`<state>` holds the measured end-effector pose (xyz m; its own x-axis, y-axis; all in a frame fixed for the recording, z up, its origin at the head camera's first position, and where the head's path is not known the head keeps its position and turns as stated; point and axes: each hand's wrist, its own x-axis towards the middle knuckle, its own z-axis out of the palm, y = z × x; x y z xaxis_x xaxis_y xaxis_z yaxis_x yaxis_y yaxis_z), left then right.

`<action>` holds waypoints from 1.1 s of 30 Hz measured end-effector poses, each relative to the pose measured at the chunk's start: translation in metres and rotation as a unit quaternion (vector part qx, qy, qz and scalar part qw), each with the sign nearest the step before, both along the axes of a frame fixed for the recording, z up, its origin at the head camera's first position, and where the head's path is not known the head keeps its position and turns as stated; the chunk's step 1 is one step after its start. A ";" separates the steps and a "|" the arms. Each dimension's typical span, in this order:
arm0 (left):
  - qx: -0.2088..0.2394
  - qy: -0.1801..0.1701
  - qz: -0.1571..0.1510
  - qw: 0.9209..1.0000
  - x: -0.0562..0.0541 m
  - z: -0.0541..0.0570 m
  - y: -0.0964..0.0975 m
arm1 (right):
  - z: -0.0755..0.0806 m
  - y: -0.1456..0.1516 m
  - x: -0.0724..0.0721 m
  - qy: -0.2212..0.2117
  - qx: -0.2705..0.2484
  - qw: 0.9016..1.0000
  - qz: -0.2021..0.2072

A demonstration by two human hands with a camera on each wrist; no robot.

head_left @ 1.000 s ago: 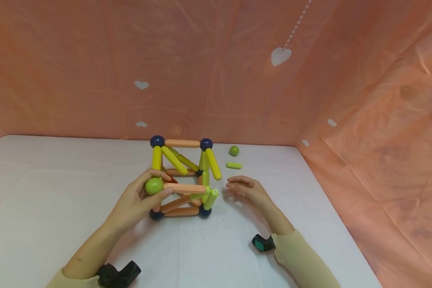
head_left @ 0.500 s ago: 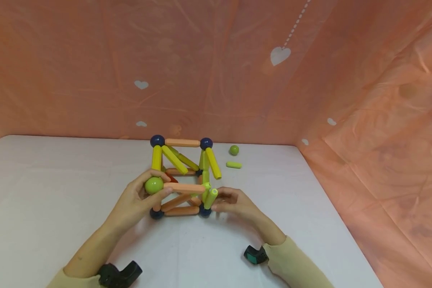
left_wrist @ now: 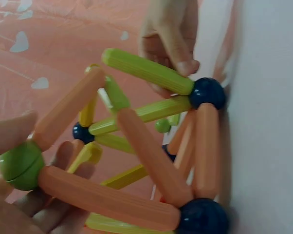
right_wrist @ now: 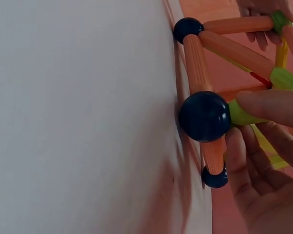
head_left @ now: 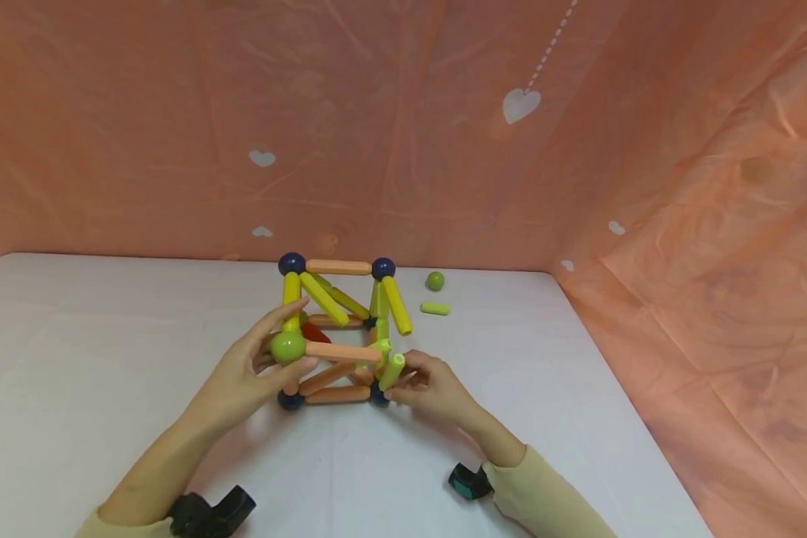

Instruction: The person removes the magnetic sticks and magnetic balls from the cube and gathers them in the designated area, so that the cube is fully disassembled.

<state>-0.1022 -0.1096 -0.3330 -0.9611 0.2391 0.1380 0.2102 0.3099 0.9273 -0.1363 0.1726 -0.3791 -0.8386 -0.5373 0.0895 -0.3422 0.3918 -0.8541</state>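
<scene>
White surface [head_left: 107,336], smooth, faint crease down its near middle, rounded far corners, right edge slanting away toward the back. Small dark speck [right_wrist: 173,180] on it, right wrist view. Rod-and-ball frame [head_left: 339,353] stands on it around the middle, low navy balls down on the white: near-left ball [head_left: 291,400], near-right ball [head_left: 379,394], with an orange rod [head_left: 338,394] joining these two low down. Right of the frame, near the back edge, loose green ball [head_left: 435,281]; short green stick [head_left: 435,308] lies sideways just in front of it, not touching. Soft shadows beside the frame.
</scene>
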 end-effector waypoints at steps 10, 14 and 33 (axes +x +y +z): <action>-0.026 0.019 -0.045 0.998 -0.003 0.005 -0.005 | -0.001 -0.001 0.001 0.014 0.027 0.999 -0.019; -0.033 0.028 -0.032 0.999 -0.003 0.005 -0.002 | -0.001 -0.001 0.001 0.018 0.021 0.999 -0.020; 0.038 -0.036 0.008 0.999 0.002 0.001 0.006 | -0.010 0.009 -0.004 -0.019 0.002 0.999 -0.027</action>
<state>-0.1001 -0.1040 -0.3315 -0.9726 0.2160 0.0860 0.1383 0.2404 0.9608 -0.1407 0.1813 -0.3888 -0.8691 -0.4916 0.0537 -0.2870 0.4129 -0.8644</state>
